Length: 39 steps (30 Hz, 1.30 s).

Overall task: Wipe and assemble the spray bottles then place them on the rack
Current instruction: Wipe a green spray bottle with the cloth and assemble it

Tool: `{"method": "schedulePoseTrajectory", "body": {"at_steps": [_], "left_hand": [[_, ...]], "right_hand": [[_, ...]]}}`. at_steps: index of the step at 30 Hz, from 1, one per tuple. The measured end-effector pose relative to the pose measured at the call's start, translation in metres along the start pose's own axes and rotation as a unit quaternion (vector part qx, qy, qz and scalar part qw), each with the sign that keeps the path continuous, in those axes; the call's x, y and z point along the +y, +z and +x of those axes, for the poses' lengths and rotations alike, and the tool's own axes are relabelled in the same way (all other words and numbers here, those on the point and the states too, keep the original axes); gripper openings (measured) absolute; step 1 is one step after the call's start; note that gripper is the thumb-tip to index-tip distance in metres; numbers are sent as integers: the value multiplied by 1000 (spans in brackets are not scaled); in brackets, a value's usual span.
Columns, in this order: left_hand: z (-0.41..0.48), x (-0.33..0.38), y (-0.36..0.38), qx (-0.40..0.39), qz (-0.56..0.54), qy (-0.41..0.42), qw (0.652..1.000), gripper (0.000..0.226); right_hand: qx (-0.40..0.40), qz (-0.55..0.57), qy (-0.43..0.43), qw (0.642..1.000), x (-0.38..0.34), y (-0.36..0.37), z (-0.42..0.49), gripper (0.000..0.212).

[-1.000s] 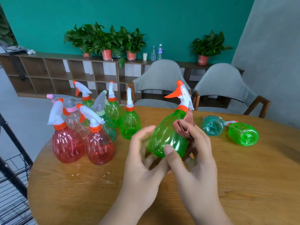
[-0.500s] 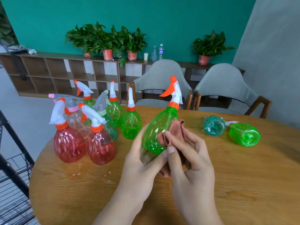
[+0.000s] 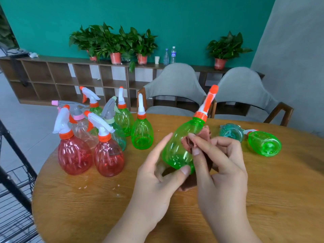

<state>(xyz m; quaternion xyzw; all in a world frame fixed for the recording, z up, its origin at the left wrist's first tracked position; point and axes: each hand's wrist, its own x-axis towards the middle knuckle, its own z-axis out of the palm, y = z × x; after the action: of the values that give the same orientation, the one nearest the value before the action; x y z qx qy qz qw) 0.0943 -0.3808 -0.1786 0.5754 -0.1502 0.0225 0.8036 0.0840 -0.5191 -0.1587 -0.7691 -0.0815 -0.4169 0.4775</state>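
Head view shows the green spray bottle [image 3: 177, 149] lifted above the bench [image 3: 263, 199]. It is tilted, with its orange and white spray head [image 3: 207, 102] pointing up and to the right. The left grip [image 3: 154, 181] has it by the lower end: the thumb presses near the base and the fingers go around the far side. The right grip [image 3: 220, 172] pinches a folded pink-brown cloth [image 3: 204, 135] and holds it against the bottle's shoulder. I judge the bottle to be empty and so very light. Its thin plastic probably gives a little under pressure, and it is smooth, therefore slippery under a cloth. The safest places to hold it seem the wide belly or the neck under the orange collar, not the spray head. The wire rack [image 3: 15, 199] stands at the left, beside the bench.
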Motion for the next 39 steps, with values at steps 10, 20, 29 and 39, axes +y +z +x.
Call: {"method": "schedulePoseTrajectory", "body": {"at_steps": [10, 20, 29, 39], "left_hand": [[-2, -14, 6, 11, 60, 32, 998, 93], [7, -7, 5, 143, 109, 38, 983, 68], [-2, -15, 9, 114, 174, 74, 975, 91], [3, -6, -7, 180, 332, 170, 910, 72]], "right_hand": [[66, -28, 15, 997, 1, -12, 11, 24], [-34, -125, -82, 988, -10, 14, -20, 18], [48, -67, -25, 996, 8, 1, 1, 24], [-52, -84, -52, 994, -11, 27, -39, 39]]}}
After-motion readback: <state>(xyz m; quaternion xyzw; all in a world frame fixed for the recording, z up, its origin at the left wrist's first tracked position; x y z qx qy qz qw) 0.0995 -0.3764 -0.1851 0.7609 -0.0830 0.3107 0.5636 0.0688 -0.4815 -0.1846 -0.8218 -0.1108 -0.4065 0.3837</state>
